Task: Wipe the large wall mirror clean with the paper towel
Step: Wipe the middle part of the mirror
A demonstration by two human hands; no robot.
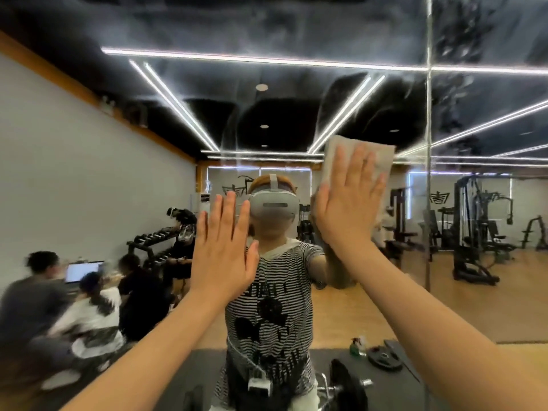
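The large wall mirror (296,84) fills the view and shows hazy streaks across its upper part. My right hand (350,203) presses a folded white paper towel (382,157) flat against the glass at head height, fingers straight and spread. My left hand (224,247) lies flat on the mirror to the left of it, fingers straight, with nothing under it. Between my arms the mirror reflects a person in a striped shirt with a headset.
A vertical seam (428,173) between mirror panels runs just right of the towel. Reflected at lower right are a green spray bottle (355,347), a weight plate (385,358) and a dumbbell (345,387). Reflected gym machines stand at right; several people sit at left.
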